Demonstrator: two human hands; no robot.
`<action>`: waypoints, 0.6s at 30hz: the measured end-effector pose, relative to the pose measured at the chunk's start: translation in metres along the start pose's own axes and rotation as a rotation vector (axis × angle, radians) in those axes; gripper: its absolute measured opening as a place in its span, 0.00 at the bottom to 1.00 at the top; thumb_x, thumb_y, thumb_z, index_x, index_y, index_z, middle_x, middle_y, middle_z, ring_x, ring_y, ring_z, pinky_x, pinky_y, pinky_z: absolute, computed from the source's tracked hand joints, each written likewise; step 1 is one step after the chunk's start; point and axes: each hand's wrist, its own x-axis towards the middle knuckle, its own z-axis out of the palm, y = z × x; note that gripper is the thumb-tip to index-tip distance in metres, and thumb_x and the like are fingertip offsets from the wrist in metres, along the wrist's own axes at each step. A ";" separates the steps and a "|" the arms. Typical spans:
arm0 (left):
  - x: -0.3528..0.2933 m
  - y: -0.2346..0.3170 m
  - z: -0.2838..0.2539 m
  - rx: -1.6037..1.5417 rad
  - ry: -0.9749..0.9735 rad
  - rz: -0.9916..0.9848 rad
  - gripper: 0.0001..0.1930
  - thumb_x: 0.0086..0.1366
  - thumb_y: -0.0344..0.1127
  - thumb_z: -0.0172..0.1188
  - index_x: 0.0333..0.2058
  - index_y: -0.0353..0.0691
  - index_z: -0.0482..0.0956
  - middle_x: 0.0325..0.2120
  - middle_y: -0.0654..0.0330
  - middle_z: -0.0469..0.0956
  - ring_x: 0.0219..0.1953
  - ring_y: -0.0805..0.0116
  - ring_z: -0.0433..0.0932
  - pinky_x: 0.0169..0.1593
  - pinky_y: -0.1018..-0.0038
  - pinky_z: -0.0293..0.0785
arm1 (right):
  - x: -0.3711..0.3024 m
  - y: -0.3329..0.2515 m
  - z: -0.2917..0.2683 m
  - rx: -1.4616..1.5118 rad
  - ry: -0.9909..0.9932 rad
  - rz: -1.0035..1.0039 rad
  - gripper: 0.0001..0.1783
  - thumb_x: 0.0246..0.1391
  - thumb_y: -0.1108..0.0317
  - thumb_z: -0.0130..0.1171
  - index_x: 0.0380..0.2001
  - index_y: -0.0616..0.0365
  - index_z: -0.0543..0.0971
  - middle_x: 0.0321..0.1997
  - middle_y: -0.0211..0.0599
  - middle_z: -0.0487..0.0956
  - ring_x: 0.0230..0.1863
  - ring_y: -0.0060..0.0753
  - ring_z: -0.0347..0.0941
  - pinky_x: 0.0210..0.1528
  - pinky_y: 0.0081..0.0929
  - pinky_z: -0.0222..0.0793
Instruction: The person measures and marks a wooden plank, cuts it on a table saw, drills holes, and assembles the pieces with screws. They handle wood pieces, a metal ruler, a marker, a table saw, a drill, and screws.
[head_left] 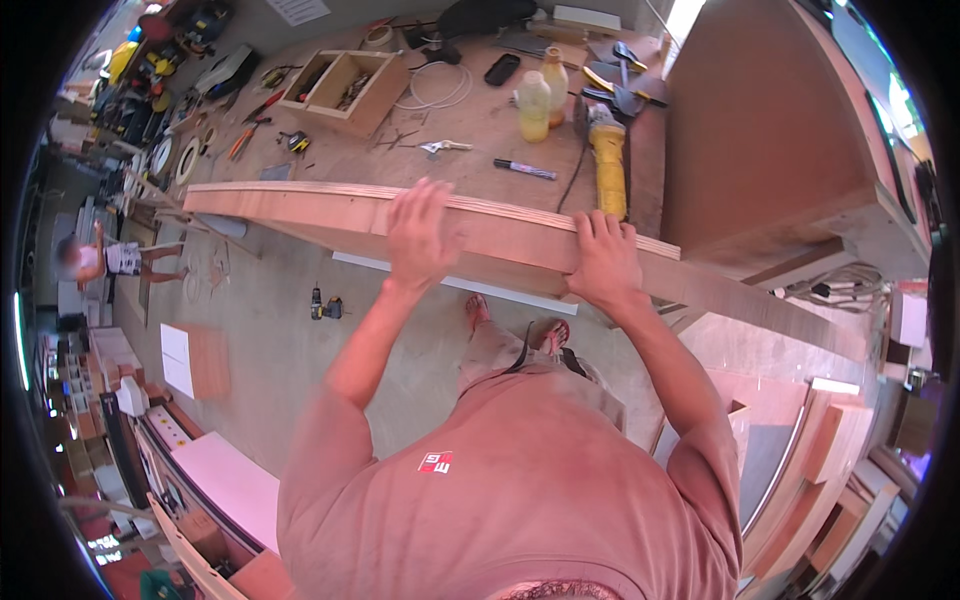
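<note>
A long plywood board [330, 205] with a layered edge lies along the front of the workbench, crossing the view from left to right. My left hand [422, 235] is at the board's middle, its fingertips reaching above the top edge; motion blurs it, so its grip is unclear. Nearer the board's right end, my right hand [606, 262] is closed over the edge, fingers on top and thumb down on the front face. Just beyond the right hand, a yellow power tool [608, 165], its cord trailing, lies on the bench.
On the bench [440, 110] are a wooden divided box [365, 100], a tape measure [295, 142], a marker [525, 169] and two bottles [535, 105]. A big wooden cabinet [770, 140] stands right. A cordless drill [325, 304] and a box [195, 360] sit on the floor. Another person [120, 258] stands far left.
</note>
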 end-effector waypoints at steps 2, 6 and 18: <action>0.013 -0.006 0.008 0.077 -0.047 0.156 0.33 0.70 0.62 0.59 0.57 0.38 0.80 0.56 0.48 0.79 0.63 0.50 0.75 0.71 0.47 0.62 | 0.001 -0.002 -0.001 -0.010 0.009 -0.002 0.45 0.37 0.61 0.74 0.63 0.57 0.72 0.54 0.40 0.74 0.61 0.44 0.70 0.62 0.46 0.65; 0.024 -0.016 0.013 -0.045 -0.160 0.146 0.26 0.71 0.57 0.56 0.45 0.36 0.83 0.44 0.49 0.83 0.50 0.47 0.82 0.57 0.53 0.75 | 0.001 -0.001 -0.002 -0.015 0.018 0.005 0.45 0.36 0.63 0.76 0.61 0.58 0.72 0.54 0.43 0.74 0.61 0.47 0.70 0.64 0.47 0.64; 0.024 -0.019 0.021 -0.111 -0.101 0.086 0.17 0.69 0.48 0.59 0.36 0.40 0.85 0.34 0.55 0.85 0.39 0.51 0.85 0.46 0.58 0.80 | 0.002 -0.002 -0.005 0.014 0.026 -0.012 0.43 0.37 0.63 0.75 0.60 0.57 0.73 0.52 0.42 0.74 0.59 0.47 0.71 0.61 0.47 0.65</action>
